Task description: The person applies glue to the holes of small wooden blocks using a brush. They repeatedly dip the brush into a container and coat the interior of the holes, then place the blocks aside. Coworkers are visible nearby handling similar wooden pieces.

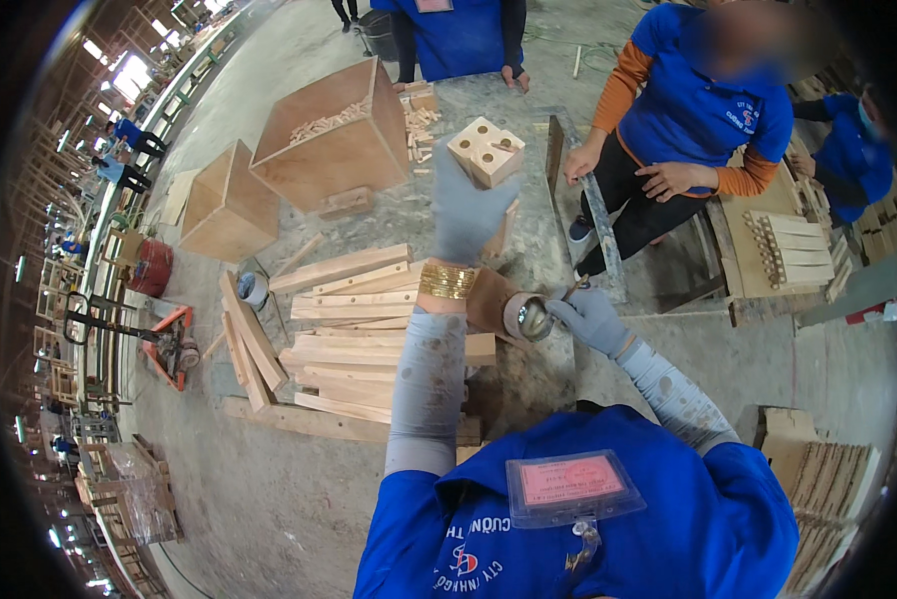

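Observation:
My left hand (pixel 471 208), in a grey glove, reaches forward over the worktable. It is closed on a bundle of pale wooden pieces (pixel 485 150), whose end faces show several round dark holes. A gold bracelet (pixel 447 281) circles that wrist. My right hand (pixel 590 321), also gloved, is beside a round metal cup (pixel 530 317) at the table's right edge. Its fingers are pinched around a thin brown stick (pixel 574 288); the stick's lower end cannot be made out. Several long wooden strips (pixel 354 349) lie left of my left forearm.
A large plywood box (pixel 334 150) holding small wooden dowels stands on the far left, beside another plywood box (pixel 231 205). Loose dowels (pixel 421 125) are scattered near it. A co-worker (pixel 708 110) in blue is at the right; another person (pixel 458 40) stands at the far edge.

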The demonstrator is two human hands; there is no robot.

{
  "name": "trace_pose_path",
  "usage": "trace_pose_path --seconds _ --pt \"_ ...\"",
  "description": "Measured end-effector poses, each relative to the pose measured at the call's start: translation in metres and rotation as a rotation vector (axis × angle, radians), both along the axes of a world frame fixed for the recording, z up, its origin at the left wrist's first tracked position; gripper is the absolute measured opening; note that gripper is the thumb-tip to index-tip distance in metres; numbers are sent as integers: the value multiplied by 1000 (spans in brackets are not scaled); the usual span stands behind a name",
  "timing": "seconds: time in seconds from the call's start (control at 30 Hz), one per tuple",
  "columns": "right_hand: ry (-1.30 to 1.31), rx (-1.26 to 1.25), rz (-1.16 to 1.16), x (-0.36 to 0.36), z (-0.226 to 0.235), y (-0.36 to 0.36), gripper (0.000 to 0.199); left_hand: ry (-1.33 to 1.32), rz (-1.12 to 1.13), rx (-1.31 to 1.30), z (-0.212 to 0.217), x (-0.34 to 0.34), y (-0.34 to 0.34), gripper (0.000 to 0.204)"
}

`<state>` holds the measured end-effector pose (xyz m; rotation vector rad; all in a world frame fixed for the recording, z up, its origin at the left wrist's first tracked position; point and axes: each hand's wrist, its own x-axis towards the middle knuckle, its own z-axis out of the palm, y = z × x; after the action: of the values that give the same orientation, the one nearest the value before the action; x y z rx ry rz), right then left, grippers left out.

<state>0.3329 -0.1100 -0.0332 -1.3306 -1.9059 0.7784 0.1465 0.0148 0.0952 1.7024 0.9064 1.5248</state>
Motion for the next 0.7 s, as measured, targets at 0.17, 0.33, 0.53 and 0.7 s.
trace_pose_path --seconds 0.17,0.33,0.53,0.7 --pt "487 -438 -243 6 25 -11 33 7 12 1 0 -1 -2 59" --pt "796 -225 -302 19 118 17 25 38 36 -22 -4 -3 2 61" --pt "696 231 -137 -4 237 61 25 5 24 -99 -2 -5 3 63" --pt "356 424 -50 -26 265 82 29 59 47 -96 1 -5 -2 64"
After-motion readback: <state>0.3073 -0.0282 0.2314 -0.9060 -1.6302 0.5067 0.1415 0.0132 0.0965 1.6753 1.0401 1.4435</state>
